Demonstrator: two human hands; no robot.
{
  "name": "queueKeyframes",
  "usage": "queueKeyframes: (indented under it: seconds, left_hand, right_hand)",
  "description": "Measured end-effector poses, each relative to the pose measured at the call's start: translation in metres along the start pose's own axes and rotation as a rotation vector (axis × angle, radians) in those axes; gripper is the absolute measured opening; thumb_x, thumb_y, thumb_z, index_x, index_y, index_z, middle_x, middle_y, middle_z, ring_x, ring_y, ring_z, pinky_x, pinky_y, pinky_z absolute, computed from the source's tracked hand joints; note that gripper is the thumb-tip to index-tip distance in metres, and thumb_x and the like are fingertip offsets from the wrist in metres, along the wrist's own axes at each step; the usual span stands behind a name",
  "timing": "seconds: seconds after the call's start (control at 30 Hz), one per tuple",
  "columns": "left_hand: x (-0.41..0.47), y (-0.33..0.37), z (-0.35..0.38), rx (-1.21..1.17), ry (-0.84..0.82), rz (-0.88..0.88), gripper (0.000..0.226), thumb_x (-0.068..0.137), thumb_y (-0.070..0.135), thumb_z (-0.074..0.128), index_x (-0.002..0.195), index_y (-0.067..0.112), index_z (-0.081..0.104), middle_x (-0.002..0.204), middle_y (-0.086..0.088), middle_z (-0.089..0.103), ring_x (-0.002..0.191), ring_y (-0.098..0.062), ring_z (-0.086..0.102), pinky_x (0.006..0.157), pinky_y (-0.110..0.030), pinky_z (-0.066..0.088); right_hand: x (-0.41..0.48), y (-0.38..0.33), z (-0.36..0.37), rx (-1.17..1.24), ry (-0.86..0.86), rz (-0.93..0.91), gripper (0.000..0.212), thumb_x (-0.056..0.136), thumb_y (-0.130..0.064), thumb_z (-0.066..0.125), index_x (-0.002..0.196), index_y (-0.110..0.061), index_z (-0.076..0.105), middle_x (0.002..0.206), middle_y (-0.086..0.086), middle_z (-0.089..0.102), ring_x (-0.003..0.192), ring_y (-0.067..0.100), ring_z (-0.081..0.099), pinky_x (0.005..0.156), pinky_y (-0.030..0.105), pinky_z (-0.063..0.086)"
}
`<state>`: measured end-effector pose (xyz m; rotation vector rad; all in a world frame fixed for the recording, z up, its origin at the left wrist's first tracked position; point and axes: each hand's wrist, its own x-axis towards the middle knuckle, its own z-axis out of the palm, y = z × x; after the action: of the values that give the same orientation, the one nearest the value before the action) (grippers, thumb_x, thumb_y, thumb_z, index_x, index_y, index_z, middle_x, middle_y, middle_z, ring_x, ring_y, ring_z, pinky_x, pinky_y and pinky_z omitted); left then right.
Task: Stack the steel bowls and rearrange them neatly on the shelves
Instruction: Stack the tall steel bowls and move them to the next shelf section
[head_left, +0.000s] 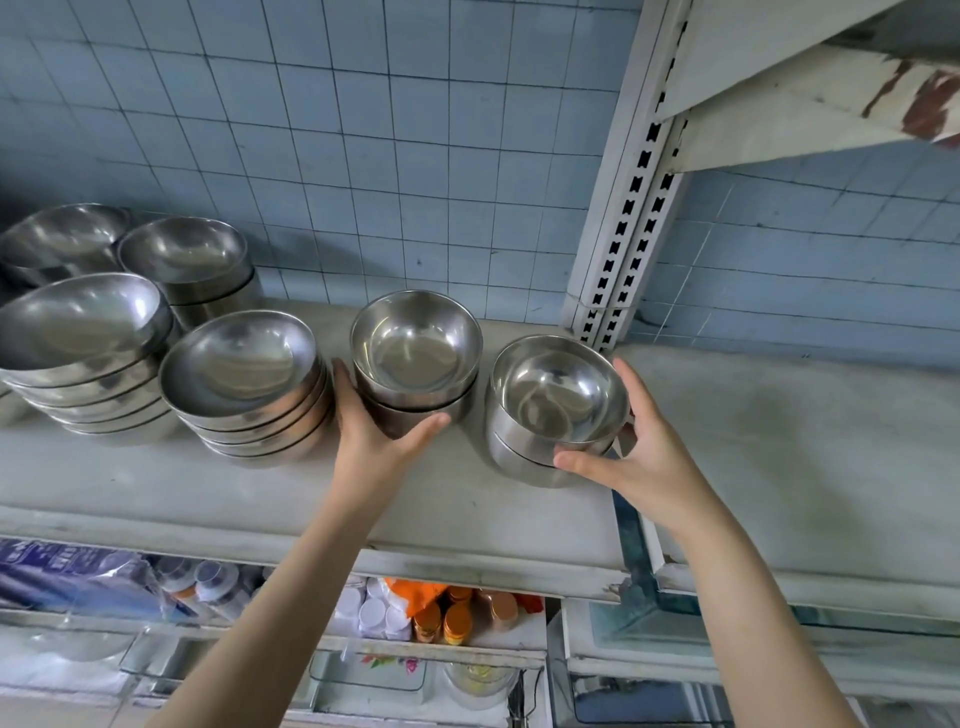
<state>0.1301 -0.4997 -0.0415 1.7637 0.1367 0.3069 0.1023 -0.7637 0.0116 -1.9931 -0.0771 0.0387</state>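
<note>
A worn grey shelf (779, 467) is lying under my hands, blue tiled wall (363, 156) beyond. My left hand (374, 431) is curling round the first bowl pair (415, 358), my right hand (639, 452) round the second bowl pair (556, 400), both gleaming.

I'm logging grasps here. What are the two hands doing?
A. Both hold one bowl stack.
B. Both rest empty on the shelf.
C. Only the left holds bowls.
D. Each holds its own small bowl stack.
D: the left hand grips the middle steel bowl stack, while the right hand grips the separate right steel bowl stack.
</note>
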Motion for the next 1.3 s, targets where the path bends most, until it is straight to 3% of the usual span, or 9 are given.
queueKeyframes:
  seconds: [0.17,0.33,0.53,0.6,0.7,0.83,1.0,1.1,1.3]
  left_hand:
    - [0.009,0.017,0.001,0.034,-0.023,0.023,0.132,0.068,0.033,0.089,0.155,0.024,-0.009,0.164,0.006,0.007,0.148,-0.006,0.013,0.119,-0.025,0.016]
    - [0.014,0.020,0.003,0.069,0.017,0.078,0.123,0.069,0.027,0.087,0.156,0.017,0.001,0.161,0.002,0.020,0.145,-0.006,0.021,0.111,-0.017,0.019]
    - [0.008,0.040,-0.001,-0.014,0.065,0.247,0.099,0.073,0.033,0.085,0.147,0.023,0.020,0.147,0.002,0.035,0.137,-0.012,0.037,0.117,-0.032,0.031]
    - [0.006,0.056,-0.003,-0.081,0.005,0.329,0.091,0.075,0.041,0.080,0.145,0.016,0.027,0.142,-0.004,0.043,0.130,-0.015,0.046,0.110,-0.034,0.040]
    - [0.003,0.081,0.004,-0.128,-0.223,0.349,0.087,0.075,0.052,0.074,0.142,0.011,0.035,0.134,-0.006,0.053,0.124,-0.019,0.054,0.106,-0.044,0.045]
    - [0.006,0.085,0.028,0.121,-0.391,0.386,0.089,0.072,0.068,0.070,0.144,0.027,0.037,0.141,0.001,0.049,0.134,-0.028,0.043,0.109,-0.055,0.037]
    - [-0.002,0.069,0.032,0.246,-0.403,0.326,0.088,0.065,0.073,0.063,0.140,0.044,0.027,0.144,0.026,0.032,0.147,-0.016,0.014,0.119,-0.051,0.018]
    - [-0.002,0.067,0.030,0.278,-0.435,0.311,0.084,0.061,0.075,0.064,0.130,0.061,0.017,0.133,0.055,0.016,0.150,-0.010,-0.002,0.120,-0.040,0.008]
    - [0.004,0.069,0.027,0.319,-0.472,0.306,0.110,0.049,0.091,0.057,0.142,0.048,0.016,0.145,0.037,0.017,0.150,-0.010,-0.008,0.118,-0.042,0.007]
  right_hand:
    - [0.006,-0.001,-0.007,-0.050,-0.016,0.020,0.138,0.041,-0.061,0.086,0.154,-0.043,0.010,0.155,-0.021,0.030,0.133,-0.001,0.034,0.111,0.026,0.028]
    - [0.005,0.010,-0.003,0.033,-0.077,0.029,0.144,0.048,-0.046,0.091,0.147,-0.055,-0.015,0.153,-0.028,0.025,0.138,-0.002,0.029,0.114,0.028,0.027]
    - [-0.003,0.041,0.031,0.021,0.120,-0.050,0.094,0.056,-0.028,0.095,0.133,-0.038,0.043,0.121,-0.016,0.061,0.105,-0.010,0.057,0.084,0.007,0.047]
    - [-0.002,0.038,0.041,0.029,0.172,-0.114,0.091,0.053,-0.036,0.094,0.126,-0.050,0.041,0.125,-0.018,0.059,0.108,-0.011,0.055,0.084,0.006,0.045]
    - [0.000,0.037,0.048,0.032,0.214,-0.192,0.097,0.053,-0.041,0.093,0.128,-0.058,0.034,0.135,-0.019,0.052,0.123,0.000,0.052,0.099,0.028,0.049]
    - [0.001,0.040,0.048,0.016,0.196,-0.213,0.103,0.059,-0.032,0.095,0.142,-0.035,0.034,0.140,-0.013,0.048,0.128,0.004,0.048,0.104,0.039,0.048]
    - [0.001,0.041,0.048,-0.003,0.188,-0.184,0.100,0.059,-0.034,0.094,0.140,-0.025,0.037,0.129,-0.023,0.050,0.118,0.000,0.053,0.092,0.015,0.048]
    - [0.001,0.041,0.048,0.014,0.192,-0.191,0.102,0.059,-0.037,0.094,0.142,-0.029,0.035,0.128,-0.034,0.045,0.120,-0.004,0.051,0.094,0.017,0.048]
    - [-0.001,0.040,0.047,0.025,0.173,-0.195,0.099,0.061,-0.037,0.093,0.141,-0.034,0.034,0.131,-0.029,0.047,0.120,-0.008,0.049,0.098,0.026,0.050]
